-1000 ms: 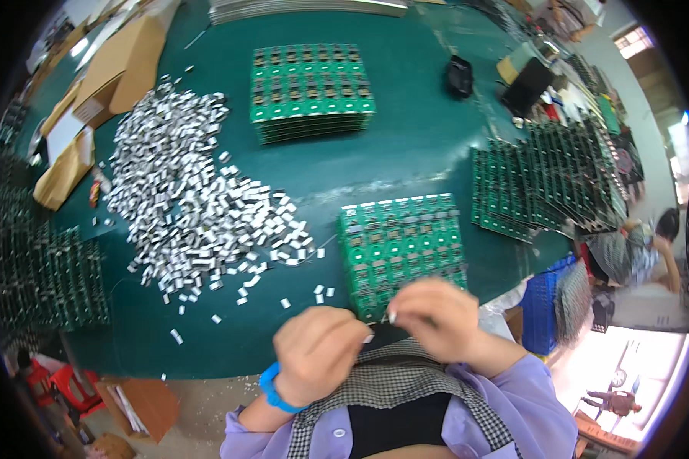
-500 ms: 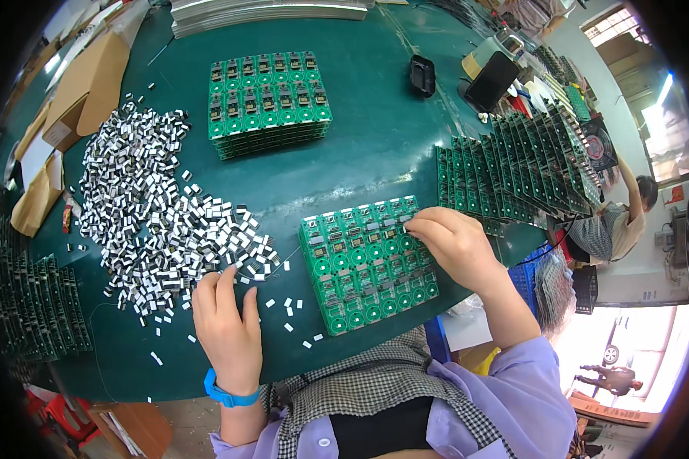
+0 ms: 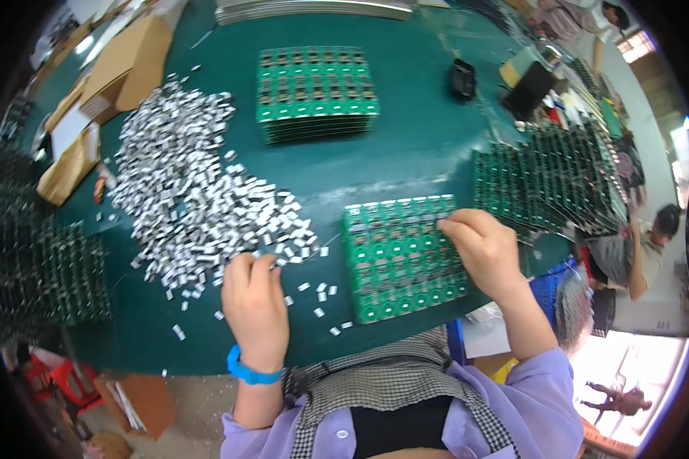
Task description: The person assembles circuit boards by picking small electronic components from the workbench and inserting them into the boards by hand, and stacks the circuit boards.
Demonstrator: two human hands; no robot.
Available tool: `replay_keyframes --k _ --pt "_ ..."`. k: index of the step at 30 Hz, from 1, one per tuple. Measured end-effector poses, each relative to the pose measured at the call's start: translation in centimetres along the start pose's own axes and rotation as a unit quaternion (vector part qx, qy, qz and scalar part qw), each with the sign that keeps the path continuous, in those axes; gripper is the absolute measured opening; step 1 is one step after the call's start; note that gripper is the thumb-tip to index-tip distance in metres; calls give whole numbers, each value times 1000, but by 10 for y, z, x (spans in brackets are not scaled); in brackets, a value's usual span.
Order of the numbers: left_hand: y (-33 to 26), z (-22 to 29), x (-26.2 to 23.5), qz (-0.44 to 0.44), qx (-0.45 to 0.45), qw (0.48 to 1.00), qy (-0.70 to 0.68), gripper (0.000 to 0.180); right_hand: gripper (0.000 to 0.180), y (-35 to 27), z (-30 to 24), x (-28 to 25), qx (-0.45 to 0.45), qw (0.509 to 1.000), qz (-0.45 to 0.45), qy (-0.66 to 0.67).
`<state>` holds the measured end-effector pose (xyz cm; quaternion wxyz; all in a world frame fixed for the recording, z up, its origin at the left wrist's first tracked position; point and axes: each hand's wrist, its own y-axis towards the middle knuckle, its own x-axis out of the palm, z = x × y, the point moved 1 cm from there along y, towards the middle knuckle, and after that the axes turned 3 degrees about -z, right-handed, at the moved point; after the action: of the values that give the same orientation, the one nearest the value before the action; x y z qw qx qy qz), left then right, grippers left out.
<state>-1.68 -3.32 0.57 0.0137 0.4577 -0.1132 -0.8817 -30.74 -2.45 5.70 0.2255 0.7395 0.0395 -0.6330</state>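
Note:
A green circuit board panel (image 3: 406, 260) with rows of small parts and round pads lies before me, apparently on other panels. My right hand (image 3: 486, 256) is over its upper right edge, thumb and fingers pinched together; whatever is between the fingertips is hidden. At the near edge of a heap of small white-and-dark components with pins (image 3: 199, 206), my left hand (image 3: 256, 310) has its fingers curled together, blurred at the tips. I cannot make out what it holds. Loose white pieces (image 3: 321, 291) lie between that hand and the panel.
Farther back stands a stack of populated panels (image 3: 318, 92). More boards stand in rows at right (image 3: 547, 180) and left (image 3: 42, 268). An opened cardboard box (image 3: 126, 69), a black tray (image 3: 462, 79) and a dark phone-like screen (image 3: 530, 90) sit around the green table. Another person (image 3: 635, 249) is at right.
The view has swung, so the table's things appear farther right. My left fingers, spread before, have drawn together at the heap. My right hand stays pinched at the panel's edge.

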Motion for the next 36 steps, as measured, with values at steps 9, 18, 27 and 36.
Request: replay_keyframes --k 9,18,27,36 --pt "-12 10 -17 -26 -81 955 -283 10 36 -18 -46 -13 30 962 56 265" --pt "-44 54 -5 -113 56 868 -480 17 25 -32 -92 10 28 858 42 512" --pt "-57 62 14 -49 171 874 -452 12 20 -47 -94 15 30 853 81 514" --pt "-50 58 14 -161 200 848 -463 12 24 -39 -78 12 -31 835 -16 549"
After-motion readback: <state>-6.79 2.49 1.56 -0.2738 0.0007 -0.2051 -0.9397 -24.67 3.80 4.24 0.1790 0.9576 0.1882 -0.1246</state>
